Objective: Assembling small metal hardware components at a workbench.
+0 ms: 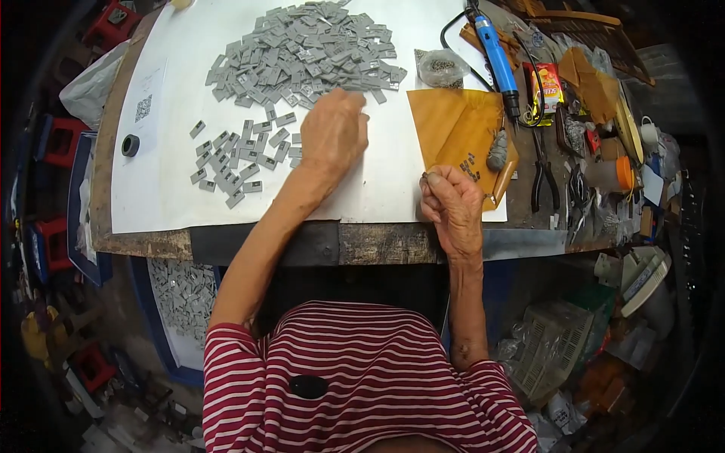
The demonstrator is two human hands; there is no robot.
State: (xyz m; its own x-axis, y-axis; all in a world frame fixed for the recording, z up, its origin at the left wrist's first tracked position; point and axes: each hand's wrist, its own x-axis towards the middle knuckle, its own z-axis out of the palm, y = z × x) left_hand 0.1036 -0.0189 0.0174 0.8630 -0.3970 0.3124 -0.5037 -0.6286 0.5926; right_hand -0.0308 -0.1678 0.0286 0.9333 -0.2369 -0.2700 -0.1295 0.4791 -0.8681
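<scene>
A big heap of small grey rectangular pieces covers the far middle of the white sheet. At its near edge is my left hand, its fingertips among the pieces and mostly hidden by the back of the hand. A looser group of grey pieces with dark marks lies left of that hand. Over the near right of the sheet I hold my right hand with thumb and forefinger pinched on a tiny dark thing. Beside it, several small dark parts rest on the brown paper.
A blue electric screwdriver with a black cord lies at the right, near a plastic bag of small metal parts. Pliers lie at the right edge. A black ring sits far left. Below the table stands a blue bin of grey pieces.
</scene>
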